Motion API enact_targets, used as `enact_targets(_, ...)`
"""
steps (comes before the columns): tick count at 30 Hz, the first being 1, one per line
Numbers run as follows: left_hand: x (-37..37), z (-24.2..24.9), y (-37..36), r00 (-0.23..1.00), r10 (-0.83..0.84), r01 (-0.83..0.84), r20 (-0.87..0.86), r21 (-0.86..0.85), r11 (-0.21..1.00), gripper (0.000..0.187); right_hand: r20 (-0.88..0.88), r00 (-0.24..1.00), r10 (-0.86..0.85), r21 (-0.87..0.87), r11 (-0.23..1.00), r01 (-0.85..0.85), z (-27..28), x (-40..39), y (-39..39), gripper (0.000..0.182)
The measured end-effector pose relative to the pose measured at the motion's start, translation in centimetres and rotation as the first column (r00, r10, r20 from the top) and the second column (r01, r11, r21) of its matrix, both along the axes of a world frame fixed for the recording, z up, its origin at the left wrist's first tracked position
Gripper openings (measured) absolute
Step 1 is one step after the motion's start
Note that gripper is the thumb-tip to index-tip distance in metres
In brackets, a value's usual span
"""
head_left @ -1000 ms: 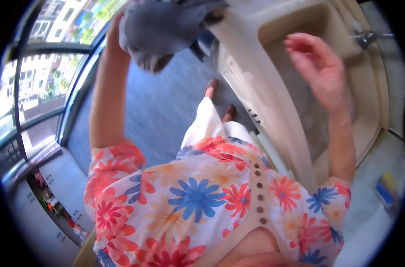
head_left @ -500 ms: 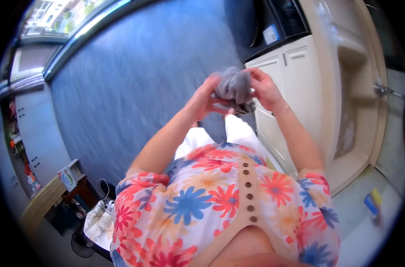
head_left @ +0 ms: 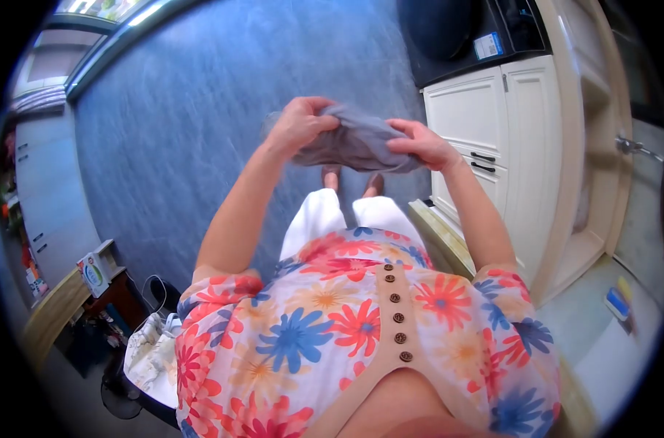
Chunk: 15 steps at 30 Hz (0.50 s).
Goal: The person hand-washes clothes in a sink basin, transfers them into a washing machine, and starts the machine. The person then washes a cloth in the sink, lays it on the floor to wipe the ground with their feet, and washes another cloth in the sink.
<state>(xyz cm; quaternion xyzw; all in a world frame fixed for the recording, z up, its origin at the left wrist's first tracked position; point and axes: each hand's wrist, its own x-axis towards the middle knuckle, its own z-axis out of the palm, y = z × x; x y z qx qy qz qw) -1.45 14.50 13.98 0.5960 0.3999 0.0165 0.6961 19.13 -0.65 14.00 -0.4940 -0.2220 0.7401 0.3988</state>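
A grey cloth (head_left: 359, 143) is stretched sideways in front of my body, above my feet. At its left end, my left hand (head_left: 302, 125) is closed on the fabric, thumb against fingers. The other end is pinched between the thumb and fingers of my right hand (head_left: 421, 144). The cloth sags a little between the two hands, and its edges are slightly blurred.
White cabinets (head_left: 467, 117) with dark handles stand to the right, below a black counter (head_left: 448, 66). A pale basin unit (head_left: 591, 219) with a tap (head_left: 638, 148) is at the far right. A blue brush (head_left: 617, 303) lies at the lower right. A detergent box (head_left: 94, 275) sits at the lower left.
The cloth was bunched up between my hands and is now spread wider. My left hand has moved left and up. The view has shifted, showing more of the cabinets and both feet.
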Motion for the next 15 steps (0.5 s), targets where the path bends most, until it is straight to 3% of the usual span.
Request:
enact_targets(1,-0.6,0.5,0.6,0.977,-0.105,0.128,-0.187,0.12,0.984,0.026,0.038,0.999,-0.024,-0.017,1.0,0.024,-0.2,0.0,0.2,0.053)
enact_targets(4,-2.0,2.2,0.5,0.871,-0.262,0.359,-0.415,0.173,0.917,0.025,0.106,0.987,-0.124,0.002,0.992,0.125,-0.2,-1.1,0.1,0.041)
enact_targets(7,-3.1,0.5,-0.9,0.892,-0.404,0.442,-0.202,0.21,0.872,0.031,0.208,0.962,-0.177,0.115,0.981,0.156,-0.5,-1.4,-0.7,0.036)
enact_targets(9,-2.8,-0.2,-2.7,0.944,-0.289,0.314,0.157,-0.171,0.934,0.033,0.213,0.954,-0.21,0.145,0.973,0.181,0.4,-0.6,-1.7,0.035)
enact_targets(10,-2.4,-0.2,-3.8,0.94,-0.162,0.271,0.301,-0.368,0.89,0.035,0.236,0.945,-0.227,0.177,0.966,0.188,1.5,-0.2,-2.2,0.037)
enact_targets(12,-0.9,1.1,-6.4,0.896,0.163,0.161,0.413,-0.644,0.748,0.036,0.192,0.92,-0.342,0.365,0.895,0.257,2.7,0.8,-3.7,0.045)
enact_targets(13,0.1,2.0,-7.7,0.847,0.327,0.131,0.419,-0.761,0.636,0.037,0.15,0.842,-0.518,0.408,0.808,0.425,3.0,1.0,-5.0,0.05)
enact_targets(14,1.1,2.6,-8.7,0.828,0.384,0.138,0.408,-0.814,0.565,0.034,0.101,0.734,-0.672,0.447,0.69,0.57,3.5,1.0,-6.2,0.058)
enact_targets(15,2.1,3.2,-9.7,0.806,0.444,0.147,0.391,-0.859,0.49,0.032,0.134,0.655,-0.743,0.304,0.66,0.687,1.9,1.0,-8.0,0.063)
